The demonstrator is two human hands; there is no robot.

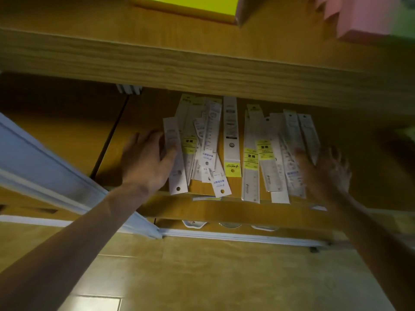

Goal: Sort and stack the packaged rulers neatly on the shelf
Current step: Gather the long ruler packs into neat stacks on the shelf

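The packaged rulers point(238, 149) lie loose on the wooden shelf point(139, 113), spread in an uneven fan from its middle toward its right side. Most packs run front to back. Several overlap, and a few project past the shelf's front edge.

One long white pack point(231, 135) lies alone and straight near the centre of the spread, its yellow tag toward the front edge. Packs with yellow labels point(250, 159) lie just to its right.

The left hand point(146, 156) rests on the shelf at the left edge of the spread. Its fingers are extended and nearly flat, and its thumb lies against the outermost left pack point(176, 158) (no pack is gripped).

The right hand point(325, 171) is at the right edge of the spread, over the outermost packs there. Its fingers are spread and slightly bent. The hand is blurred, so whether it touches the packs cannot be told.

An upper shelf board point(202, 57) spans the view above the rulers. It carries a yellow box point(186, 5) and a pink stack point(359, 16). A white door frame point(56, 167) runs diagonally at the left.
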